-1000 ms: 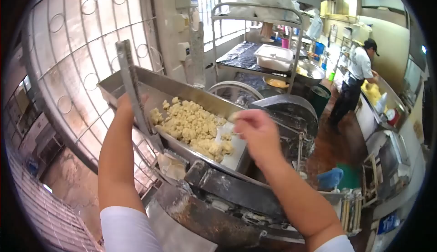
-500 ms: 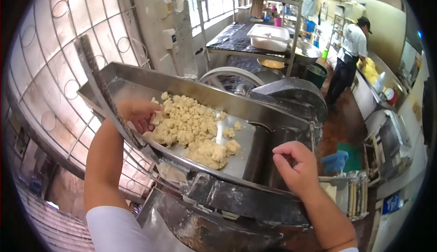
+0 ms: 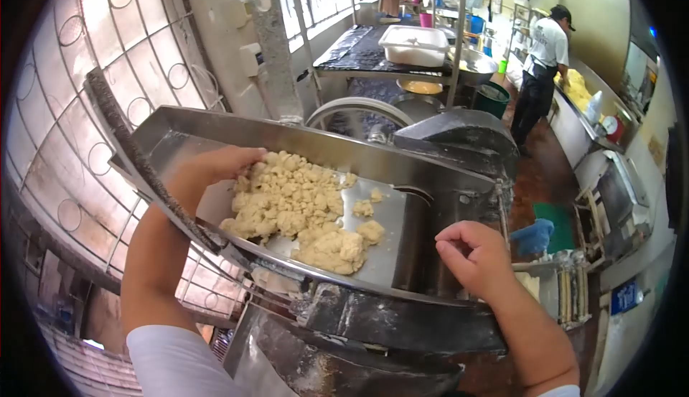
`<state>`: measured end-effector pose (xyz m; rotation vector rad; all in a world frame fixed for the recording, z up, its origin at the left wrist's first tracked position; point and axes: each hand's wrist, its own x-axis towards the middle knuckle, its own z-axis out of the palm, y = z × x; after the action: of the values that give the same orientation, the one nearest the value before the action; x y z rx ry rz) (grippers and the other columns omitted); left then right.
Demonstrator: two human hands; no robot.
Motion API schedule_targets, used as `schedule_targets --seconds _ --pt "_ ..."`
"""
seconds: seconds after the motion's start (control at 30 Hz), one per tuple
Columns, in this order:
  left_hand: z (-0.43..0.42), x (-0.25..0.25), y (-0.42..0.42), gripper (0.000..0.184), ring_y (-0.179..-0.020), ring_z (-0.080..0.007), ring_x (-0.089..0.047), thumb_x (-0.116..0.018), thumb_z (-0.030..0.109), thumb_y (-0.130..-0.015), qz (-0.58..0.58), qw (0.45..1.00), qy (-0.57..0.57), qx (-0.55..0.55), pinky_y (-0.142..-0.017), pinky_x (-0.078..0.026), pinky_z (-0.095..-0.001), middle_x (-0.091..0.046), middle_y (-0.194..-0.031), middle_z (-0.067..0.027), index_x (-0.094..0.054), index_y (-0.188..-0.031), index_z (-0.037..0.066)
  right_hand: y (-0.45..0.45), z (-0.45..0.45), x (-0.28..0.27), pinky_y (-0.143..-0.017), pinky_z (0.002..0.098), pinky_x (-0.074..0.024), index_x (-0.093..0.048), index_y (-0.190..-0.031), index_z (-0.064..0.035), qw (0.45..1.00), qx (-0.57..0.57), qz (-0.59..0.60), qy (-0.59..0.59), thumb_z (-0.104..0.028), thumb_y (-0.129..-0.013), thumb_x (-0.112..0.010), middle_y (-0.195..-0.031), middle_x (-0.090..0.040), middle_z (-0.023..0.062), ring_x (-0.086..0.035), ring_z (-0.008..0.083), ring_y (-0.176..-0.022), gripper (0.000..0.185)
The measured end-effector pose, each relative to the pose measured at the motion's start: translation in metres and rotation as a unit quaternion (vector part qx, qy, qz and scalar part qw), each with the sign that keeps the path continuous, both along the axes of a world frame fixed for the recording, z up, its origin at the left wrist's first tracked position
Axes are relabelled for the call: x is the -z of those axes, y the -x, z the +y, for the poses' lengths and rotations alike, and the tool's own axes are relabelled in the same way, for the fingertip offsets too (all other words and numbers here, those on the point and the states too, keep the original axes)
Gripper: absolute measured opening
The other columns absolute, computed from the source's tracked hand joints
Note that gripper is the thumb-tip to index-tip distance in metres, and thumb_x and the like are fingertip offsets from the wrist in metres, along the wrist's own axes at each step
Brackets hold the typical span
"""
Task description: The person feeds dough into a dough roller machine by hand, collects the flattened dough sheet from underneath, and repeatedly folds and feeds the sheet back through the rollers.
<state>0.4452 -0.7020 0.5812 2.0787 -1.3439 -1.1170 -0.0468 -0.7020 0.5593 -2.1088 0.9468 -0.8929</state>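
Much dough (image 3: 298,199) is still loose lumps by the left hand (image 3: 221,165), grip hard to tell, while the right hand (image 3: 477,259) curls its fingers narrow.

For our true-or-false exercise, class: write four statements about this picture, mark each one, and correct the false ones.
1. The left hand reaches into the metal trough. True.
2. The right hand is buried in the crumbly dough. False: it is apart from the dough.
3. A white tub stands on a rack shelf. True.
4. The co-worker wears a red cap. False: the cap is dark.
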Motion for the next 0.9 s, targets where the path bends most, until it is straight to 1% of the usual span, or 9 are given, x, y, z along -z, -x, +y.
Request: schedule_targets --seconds 0.23,0.27,0.3,0.37,0.43,0.5,0.57,0.63,0.9 --pt "0.012 -0.038 0.013 0.051 -0.107 -0.0268 -0.059 -0.051 0.046 -0.091 -0.072 0.985 0.014 -0.159 -0.093 -0.044 -0.0369 -0.057 -0.126 -0.0140 -0.061 -0.117 0.004 0.003 -0.005 0.010 -0.058 0.0274 -0.0464 -0.066 -0.089 -0.0042 1.000 0.005 -0.007 0.016 -0.012 -0.081 -0.065 -0.075 -0.064 0.0069 -0.058 0.0153 -0.062 0.011" --pt "0.018 -0.038 -0.005 0.048 -0.106 -0.0270 -0.059 -0.052 0.044 -0.091 -0.232 0.960 0.048 -0.146 -0.091 -0.045 -0.0372 -0.059 -0.123 -0.0154 -0.062 -0.115 0.004 0.004 -0.005 0.011 -0.059 0.0279 -0.0470 -0.066 -0.090 -0.0041 1.000 0.006 -0.006 0.019 -0.012 -0.082 -0.065 -0.076 -0.064 0.0078 -0.060 0.0168 -0.063 0.011" --pt "0.023 -0.037 -0.026 0.045 -0.104 -0.0271 -0.060 -0.053 0.041 -0.090 -0.386 0.910 0.081 -0.130 -0.090 -0.045 -0.0375 -0.061 -0.120 -0.0168 -0.063 -0.114 0.004 0.004 -0.003 0.010 -0.059 0.0279 -0.0470 -0.066 -0.090 -0.0041 1.000 0.007 -0.009 0.021 -0.012 -0.082 -0.065 -0.076 -0.064 0.0078 -0.060 0.0168 -0.063 0.011" --pt "0.032 -0.030 -0.070 0.035 -0.097 -0.0210 -0.062 -0.051 0.032 -0.092 -0.358 0.785 0.413 -0.292 -0.084 -0.046 -0.0338 -0.066 -0.101 -0.0154 -0.066 -0.106 0.003 0.003 0.001 0.007 -0.063 0.0297 -0.0488 -0.066 -0.091 -0.0041 0.998 0.009 -0.012 0.060 -0.012 -0.082 -0.065 -0.079 -0.066 0.0101 -0.063 0.0211 -0.068 0.011" --pt "0.041 -0.014 -0.110 0.032 -0.096 -0.0174 -0.061 -0.046 0.027 -0.095 -0.115 0.548 0.807 -0.190 -0.082 -0.046 -0.0311 -0.066 -0.096 -0.0117 -0.066 -0.105 0.004 0.003 0.005 0.006 -0.065 0.0305 -0.0494 -0.066 -0.092 -0.0043 0.998 0.009 -0.023 0.058 -0.011 -0.082 -0.065 -0.081 -0.066 0.0109 -0.064 0.0226 -0.071 0.011" --pt "0.120 -0.072 0.013 0.033 -0.102 -0.0193 -0.058 -0.042 0.025 -0.098 -0.277 0.650 0.596 -0.382 -0.087 -0.045 -0.0325 -0.062 -0.106 -0.0109 -0.062 -0.113 0.004 0.003 0.007 0.005 -0.066 0.0313 -0.0499 -0.066 -0.092 -0.0045 0.998 0.014 -0.031 0.054 -0.011 -0.083 -0.065 -0.082 -0.066 0.0117 -0.065 0.0241 -0.073 0.012" --pt "0.141 -0.077 0.072 0.042 -0.112 -0.0233 -0.054 -0.038 0.031 -0.098 -0.148 0.546 0.753 -0.336 -0.094 -0.041 -0.0372 -0.060 -0.119 -0.0104 -0.057 -0.120 0.001 0.003 0.009 0.002 -0.067 0.0312 -0.0499 -0.066 -0.094 -0.0050 0.992 0.018 -0.071 0.099 -0.010 -0.083 -0.065 -0.082 -0.066 0.0118 -0.065 0.0236 -0.074 0.012" --pt "0.161 -0.079 0.125 0.042 -0.117 -0.0243 -0.053 -0.037 0.030 -0.098 -0.185 0.542 0.765 -0.295 -0.097 -0.039 -0.0370 -0.059 -0.121 -0.0137 -0.056 -0.120 -0.001 0.006 0.010 -0.002 -0.067 0.0312 -0.0498 -0.066 -0.095 -0.0053 0.992 0.028 -0.084 0.091 -0.010 -0.083 -0.065 -0.082 -0.066 0.0117 -0.065 0.0234 -0.074 0.013" --pt "0.179 -0.065 0.195 0.054 -0.117 -0.0255 -0.053 -0.037 0.039 -0.096 -0.241 0.652 0.709 -0.119 -0.095 -0.040 -0.0365 -0.057 -0.125 -0.0180 -0.054 -0.122 -0.005 0.014 0.007 -0.002 -0.065 0.0319 -0.0493 -0.064 -0.092 -0.0054 0.963 0.017 -0.252 0.093 -0.010 -0.084 -0.063 -0.083 -0.064 0.0113 -0.062 0.0229 -0.070 0.010"
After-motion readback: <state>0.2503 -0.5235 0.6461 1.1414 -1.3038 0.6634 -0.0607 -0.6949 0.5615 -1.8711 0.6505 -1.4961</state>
